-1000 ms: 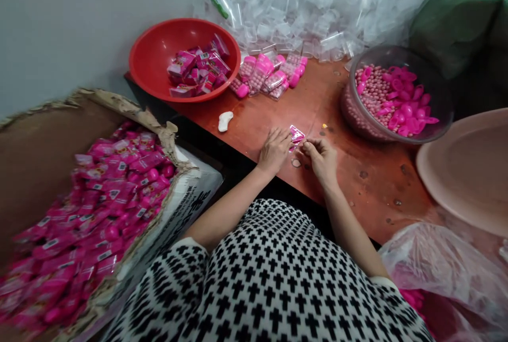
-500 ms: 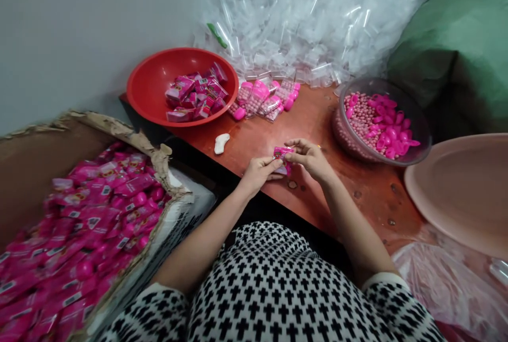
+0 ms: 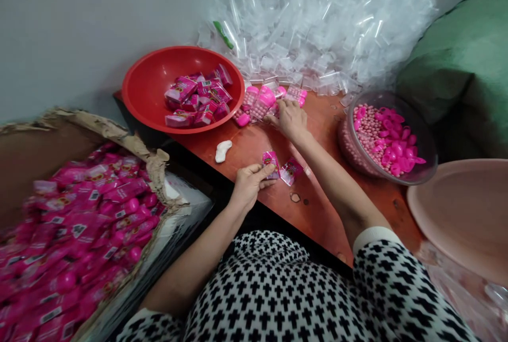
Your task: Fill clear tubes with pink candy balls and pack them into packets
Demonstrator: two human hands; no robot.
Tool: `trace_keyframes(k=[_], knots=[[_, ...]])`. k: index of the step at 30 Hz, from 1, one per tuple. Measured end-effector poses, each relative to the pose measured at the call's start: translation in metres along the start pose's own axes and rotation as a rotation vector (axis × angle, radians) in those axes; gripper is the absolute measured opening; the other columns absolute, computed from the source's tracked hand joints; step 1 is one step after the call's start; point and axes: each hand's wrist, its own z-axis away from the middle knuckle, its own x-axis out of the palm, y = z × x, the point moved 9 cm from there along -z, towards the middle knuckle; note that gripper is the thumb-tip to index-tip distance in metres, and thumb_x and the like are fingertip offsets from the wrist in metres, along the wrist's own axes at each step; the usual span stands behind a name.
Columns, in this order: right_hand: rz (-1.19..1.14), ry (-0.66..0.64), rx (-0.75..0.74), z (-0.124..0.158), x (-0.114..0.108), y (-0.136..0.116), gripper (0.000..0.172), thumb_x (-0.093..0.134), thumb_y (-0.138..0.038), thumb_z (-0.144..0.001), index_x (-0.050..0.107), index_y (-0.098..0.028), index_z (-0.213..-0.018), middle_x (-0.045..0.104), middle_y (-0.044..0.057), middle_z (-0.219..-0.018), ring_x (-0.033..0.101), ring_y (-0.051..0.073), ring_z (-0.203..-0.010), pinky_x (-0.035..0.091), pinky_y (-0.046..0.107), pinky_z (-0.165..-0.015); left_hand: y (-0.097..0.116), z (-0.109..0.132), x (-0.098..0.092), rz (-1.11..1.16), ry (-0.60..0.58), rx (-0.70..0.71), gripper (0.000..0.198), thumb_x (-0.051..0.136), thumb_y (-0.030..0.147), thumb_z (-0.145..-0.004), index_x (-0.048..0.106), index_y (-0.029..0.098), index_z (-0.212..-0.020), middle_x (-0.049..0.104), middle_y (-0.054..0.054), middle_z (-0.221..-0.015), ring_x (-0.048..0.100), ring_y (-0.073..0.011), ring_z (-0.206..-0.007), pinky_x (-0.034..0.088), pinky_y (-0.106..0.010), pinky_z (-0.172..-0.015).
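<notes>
Between the thumb and fingers of my left hand (image 3: 248, 186) is a small pink printed wrapper (image 3: 270, 160), upright above the wooden table (image 3: 317, 199). Another pink wrapper (image 3: 291, 171) lies flat on the table just right of it. My right hand (image 3: 292, 118) reaches away from me to the near side of a pile of clear containers (image 3: 257, 104) with pink caps and pink beads inside. Its thumb and fingers are apart at these containers; the fingertips are partly hidden, and I see nothing lifted.
A red bowl (image 3: 138, 96) holds several pink wrapped packs. At the left, a torn cardboard box (image 3: 159, 164) is full of similar packs. Clear empty containers (image 3: 317, 24) heap at the back. A translucent bowl (image 3: 351, 149) holds beads and pink plastic pieces, near a pale tray (image 3: 460, 215).
My right hand has left the wrapper and moved forward to the capped containers. My left hand still holds a wrapper, slightly lower and left; another wrapper now shows on the table.
</notes>
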Motion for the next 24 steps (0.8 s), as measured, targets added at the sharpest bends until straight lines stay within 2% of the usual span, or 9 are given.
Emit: trace_keyframes(k=[4, 7, 9, 11, 13, 15, 17, 20, 24], knots=[[0.000, -0.052, -0.216, 0.017, 0.011, 0.008, 0.043, 0.059, -0.030, -0.088, 0.064, -0.008, -0.126, 0.060, 0.023, -0.138, 0.052, 0.036, -0.129, 0.041, 0.052, -0.111, 0.014, 0.001, -0.006, 0.049, -0.025, 0.050, 0.047, 0.092, 0.047, -0.051, 0.073, 0.010, -0.071, 0.072, -0.005, -0.071, 0.069, -0.0147, -0.067, 0.061, -0.026, -0.063], [-0.133, -0.063, -0.357, 0.056, 0.005, 0.034, 0.051, 0.063, -0.030, -0.082, 0.063, -0.009, -0.129, 0.057, 0.022, -0.144, 0.050, 0.035, -0.135, 0.036, 0.054, -0.117, 0.018, -0.002, -0.011, 0.093, -0.019, 0.054, 0.042, 0.091, 0.043, -0.052, 0.071, 0.011, -0.070, 0.071, -0.005, -0.070, 0.068, -0.0154, -0.066, 0.061, -0.028, -0.062], [-0.264, -0.103, -0.389, 0.083, -0.001, 0.053, 0.053, 0.061, -0.031, -0.082, 0.062, -0.014, -0.131, 0.055, 0.019, -0.147, 0.047, 0.033, -0.140, 0.031, 0.055, -0.121, 0.017, -0.005, -0.010, 0.079, -0.021, 0.056, 0.038, 0.091, 0.038, -0.051, 0.071, 0.010, -0.067, 0.070, -0.004, -0.067, 0.066, -0.0133, -0.063, 0.060, -0.026, -0.060], [-0.413, -0.100, -0.326, 0.102, -0.010, 0.070, 0.054, 0.063, -0.037, -0.083, 0.061, -0.020, -0.134, 0.052, 0.014, -0.152, 0.042, 0.031, -0.146, 0.030, 0.055, -0.121, 0.014, -0.007, -0.007, 0.054, -0.031, 0.058, 0.036, 0.092, 0.035, -0.049, 0.073, 0.009, -0.066, 0.070, -0.004, -0.067, 0.066, -0.0120, -0.063, 0.059, -0.023, -0.061], [-0.550, 0.000, -0.162, 0.113, -0.022, 0.089, 0.057, 0.067, -0.044, -0.082, 0.060, -0.022, -0.134, 0.051, 0.012, -0.153, 0.046, 0.031, -0.144, 0.036, 0.055, -0.117, 0.010, -0.007, -0.002, 0.037, -0.039, 0.059, 0.035, 0.093, 0.032, -0.049, 0.074, 0.009, -0.068, 0.072, -0.005, -0.070, 0.068, -0.0121, -0.065, 0.059, -0.022, -0.062], [-0.615, 0.142, 0.065, 0.121, -0.031, 0.108, 0.056, 0.066, -0.050, -0.082, 0.063, -0.020, -0.129, 0.062, 0.014, -0.142, 0.060, 0.030, -0.127, 0.048, 0.051, -0.106, 0.006, -0.006, 0.003, 0.015, -0.050, 0.052, 0.035, 0.093, 0.030, -0.050, 0.075, 0.009, -0.071, 0.074, -0.006, -0.073, 0.069, -0.0122, -0.066, 0.059, -0.021, -0.063], [-0.566, 0.195, 0.261, 0.127, -0.032, 0.117, 0.050, 0.059, -0.053, -0.087, 0.068, -0.016, -0.119, 0.072, 0.014, -0.121, 0.069, 0.027, -0.103, 0.054, 0.044, -0.093, 0.002, -0.004, 0.007, 0.000, -0.058, 0.045, 0.034, 0.093, 0.029, -0.052, 0.074, 0.009, -0.070, 0.073, -0.005, -0.071, 0.069, -0.0123, -0.065, 0.060, -0.021, -0.062], [-0.323, 0.056, 0.361, 0.126, -0.021, 0.110, 0.046, 0.054, -0.055, -0.090, 0.073, -0.015, -0.103, 0.075, 0.014, -0.103, 0.069, 0.026, -0.091, 0.052, 0.040, -0.086, 0.000, -0.001, 0.009, 0.017, -0.039, 0.039, 0.031, 0.091, 0.031, -0.059, 0.070, 0.010, -0.068, 0.072, -0.005, -0.069, 0.071, -0.0147, -0.066, 0.061, -0.025, -0.063], [-0.113, -0.100, 0.406, 0.118, -0.010, 0.106, 0.041, 0.059, -0.050, -0.088, 0.072, -0.016, -0.107, 0.074, 0.015, -0.108, 0.068, 0.029, -0.099, 0.049, 0.038, -0.084, 0.002, 0.001, 0.010, 0.026, 0.015, 0.039, 0.022, 0.086, 0.024, -0.069, 0.070, 0.008, -0.072, 0.074, -0.007, -0.072, 0.072, -0.0148, -0.067, 0.061, -0.026, -0.066]])
